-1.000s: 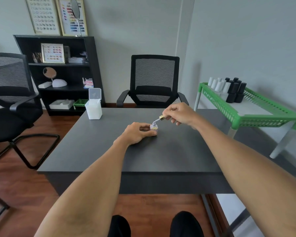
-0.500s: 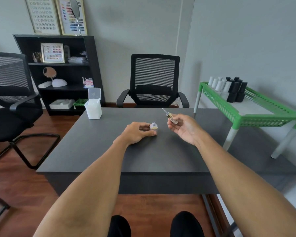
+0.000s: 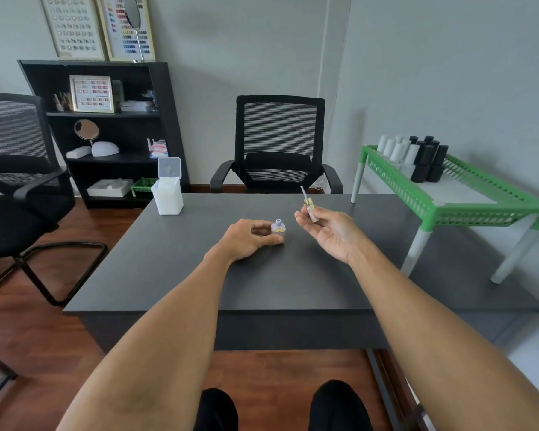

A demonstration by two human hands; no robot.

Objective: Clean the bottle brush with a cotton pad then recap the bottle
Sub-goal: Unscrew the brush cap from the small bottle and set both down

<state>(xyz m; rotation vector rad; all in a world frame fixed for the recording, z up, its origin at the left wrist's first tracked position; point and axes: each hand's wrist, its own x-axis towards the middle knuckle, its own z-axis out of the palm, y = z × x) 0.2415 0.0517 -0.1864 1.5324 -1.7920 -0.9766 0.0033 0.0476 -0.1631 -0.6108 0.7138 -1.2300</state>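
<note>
- Your right hand [image 3: 330, 231] pinches the cap [image 3: 311, 211] of the bottle brush between thumb and fingertips, palm turned up, with the thin brush [image 3: 302, 191] pointing up and away from you, clear of everything.
- Holding it bristles-up looks deliberate: nothing drips onto the table, and the tip is exposed for wiping.
- Your left hand [image 3: 246, 239] rests on the table and curls around the small pale bottle [image 3: 278, 228], thumb and fingers gripping its sides. The bottle stands upright with its neck open, just beside the raised cap.
- That steadying grip probably keeps the open bottle from tipping while the brush is out.
- No cotton pad is in either hand, so the cleaning step has not begun. The white container [image 3: 168, 197] with its flip lid open sits at the far left corner of the table, well apart from both hands; it likely holds the pads, though you cannot confirm that from here.
- The dark grey table [image 3: 293, 290] carries nothing else.
- Beyond it stand a black mesh chair [image 3: 279, 141], a black shelf unit [image 3: 106, 132] on the left, and a green rack [image 3: 448, 197] with white and black bottles on the right.
</note>
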